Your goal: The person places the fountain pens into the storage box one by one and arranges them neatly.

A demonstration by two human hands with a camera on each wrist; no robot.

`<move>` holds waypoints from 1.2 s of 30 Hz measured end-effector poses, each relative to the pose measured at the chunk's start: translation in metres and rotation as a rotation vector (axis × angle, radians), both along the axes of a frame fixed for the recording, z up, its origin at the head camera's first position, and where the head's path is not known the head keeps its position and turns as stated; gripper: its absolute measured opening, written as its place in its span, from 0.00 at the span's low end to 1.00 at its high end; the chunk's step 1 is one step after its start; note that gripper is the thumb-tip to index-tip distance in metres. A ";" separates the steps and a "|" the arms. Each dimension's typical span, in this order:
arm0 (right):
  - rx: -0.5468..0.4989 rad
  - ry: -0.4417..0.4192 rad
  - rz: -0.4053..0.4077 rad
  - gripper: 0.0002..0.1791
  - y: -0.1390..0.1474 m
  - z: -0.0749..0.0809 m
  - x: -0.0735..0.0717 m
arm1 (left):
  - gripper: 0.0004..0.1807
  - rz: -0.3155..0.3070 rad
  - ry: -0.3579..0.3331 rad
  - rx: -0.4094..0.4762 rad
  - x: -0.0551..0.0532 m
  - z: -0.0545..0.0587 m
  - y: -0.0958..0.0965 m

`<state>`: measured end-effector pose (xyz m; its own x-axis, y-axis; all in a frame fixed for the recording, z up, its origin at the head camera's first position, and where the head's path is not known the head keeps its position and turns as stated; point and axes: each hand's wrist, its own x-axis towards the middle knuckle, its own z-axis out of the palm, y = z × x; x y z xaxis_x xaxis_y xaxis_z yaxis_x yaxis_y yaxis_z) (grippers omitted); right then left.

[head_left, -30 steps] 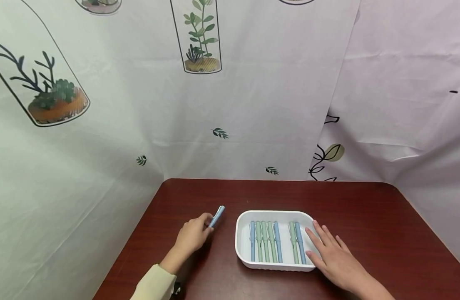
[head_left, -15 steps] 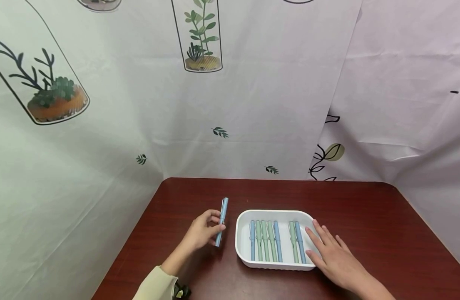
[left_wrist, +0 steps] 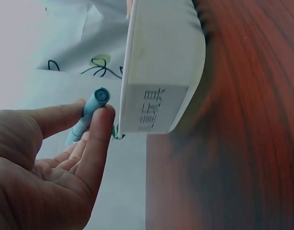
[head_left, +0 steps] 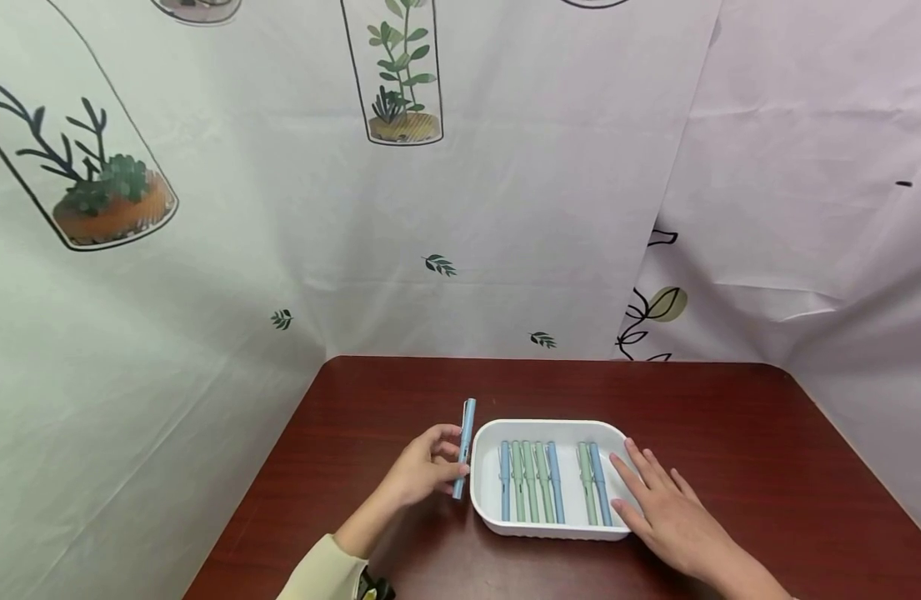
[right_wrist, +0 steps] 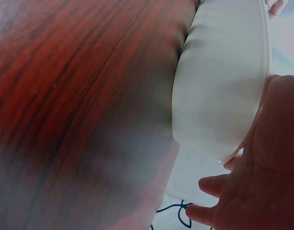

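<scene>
Between thumb and fingers my left hand pinches a light blue pen, held nearly upright just left of a white tray. The left wrist view shows the end of this pen beside the tray's labelled side. Inside the tray lie green pens and blue pens, in a larger group at left and a pair at right, with a gap between. My right hand rests with spread, straight fingers on the tray's right rim.
The tray stands on a dark red wooden table. Behind and beside the table hangs a pale cloth printed with plants. A dark watch or band sits at the left wrist, by a light sleeve.
My left hand has moved right towards the tray, and the pen in it has turned from slanting to nearly upright. The right hand and the tray have stayed in place.
</scene>
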<state>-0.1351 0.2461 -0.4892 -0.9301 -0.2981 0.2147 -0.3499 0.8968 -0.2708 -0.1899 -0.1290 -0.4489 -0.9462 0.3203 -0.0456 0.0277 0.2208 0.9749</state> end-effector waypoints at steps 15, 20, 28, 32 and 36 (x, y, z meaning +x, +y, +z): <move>-0.002 0.039 0.021 0.33 0.001 -0.003 -0.003 | 0.30 0.003 -0.019 -0.009 0.006 -0.001 0.035; -0.003 0.034 0.018 0.33 0.001 -0.002 -0.002 | 0.30 0.000 -0.028 0.006 0.008 -0.001 0.046; -0.008 0.034 0.017 0.33 0.002 -0.003 -0.002 | 0.32 -0.026 -0.087 0.057 0.007 -0.003 0.058; -0.012 0.032 0.018 0.33 0.002 -0.003 -0.001 | 0.34 -0.038 -0.109 0.065 0.009 -0.002 0.064; -0.006 0.035 0.019 0.33 0.002 -0.004 -0.002 | 0.35 -0.044 -0.117 0.054 0.011 -0.001 0.070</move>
<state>-0.1370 0.2483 -0.4932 -0.9160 -0.3145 0.2490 -0.3766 0.8880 -0.2639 -0.1787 -0.0587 -0.4497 -0.9206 0.3660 -0.1361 -0.0780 0.1690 0.9825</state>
